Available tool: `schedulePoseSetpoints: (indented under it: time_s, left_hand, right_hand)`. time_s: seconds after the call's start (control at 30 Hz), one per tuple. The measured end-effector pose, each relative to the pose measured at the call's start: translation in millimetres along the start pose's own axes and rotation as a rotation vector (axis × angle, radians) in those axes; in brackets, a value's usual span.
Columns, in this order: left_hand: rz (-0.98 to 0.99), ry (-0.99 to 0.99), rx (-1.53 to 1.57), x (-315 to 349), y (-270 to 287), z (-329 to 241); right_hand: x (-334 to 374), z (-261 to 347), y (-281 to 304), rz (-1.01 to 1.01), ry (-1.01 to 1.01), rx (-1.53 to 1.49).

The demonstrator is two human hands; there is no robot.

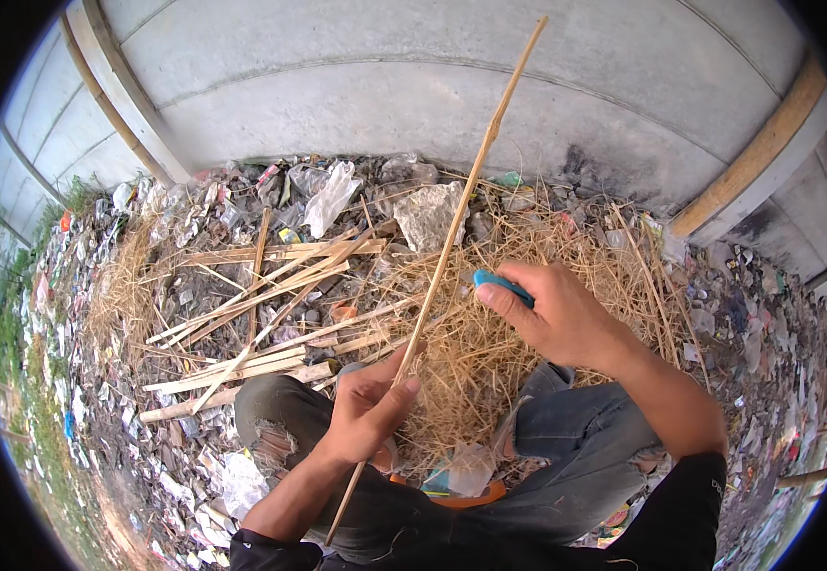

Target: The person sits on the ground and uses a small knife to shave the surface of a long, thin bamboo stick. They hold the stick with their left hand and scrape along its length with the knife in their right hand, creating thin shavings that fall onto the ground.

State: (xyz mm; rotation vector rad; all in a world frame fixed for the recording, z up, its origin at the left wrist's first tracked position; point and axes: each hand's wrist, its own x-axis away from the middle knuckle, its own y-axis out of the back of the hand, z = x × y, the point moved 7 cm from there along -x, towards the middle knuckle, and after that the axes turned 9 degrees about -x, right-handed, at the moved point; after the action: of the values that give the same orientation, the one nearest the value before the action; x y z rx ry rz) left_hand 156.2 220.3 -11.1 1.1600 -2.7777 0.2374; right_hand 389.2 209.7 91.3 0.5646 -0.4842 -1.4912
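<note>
A long, thin bamboo strip slants up and to the right from my lap, its far end in front of the grey wall. My left hand is closed round its lower part, thumb along the strip. To the right of the strip, my right hand grips what looks like a blue-handled knife; I cannot make out its blade. The knife is apart from the strip. Thin, curly bamboo shavings lie heaped beneath both hands, between my bent legs.
Several split bamboo strips lie crossed on the littered ground at the left. A grey stone sits beyond the shavings. Behind rises a concrete panel wall with a bamboo post leaning at the right. Plastic scraps cover the ground.
</note>
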Motion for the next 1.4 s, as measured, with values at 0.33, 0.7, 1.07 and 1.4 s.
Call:
schedulePoseSetpoints:
  time_s: [0.33,0.7,1.07,1.4]
  left_hand:
    - [-0.051,-0.027,-0.194,-4.4,0.8,-1.8]
    - [0.139,-0.033,-0.275,23.0,-2.5,27.6]
    - [0.189,0.093,0.345,11.6,-8.3,11.8]
    - [0.214,0.148,0.37,16.8,-7.3,12.0]
  right_hand:
    - [-1.9,4.5,-47.6,0.046,0.168,0.249]
    - [-3.1,-130.4,119.9,-0.611,-0.152,0.289]
    - [6.8,-13.8,20.7,-0.258,0.018,0.238]
    - [-15.8,-22.6,-1.3,-0.133,-0.004,0.214]
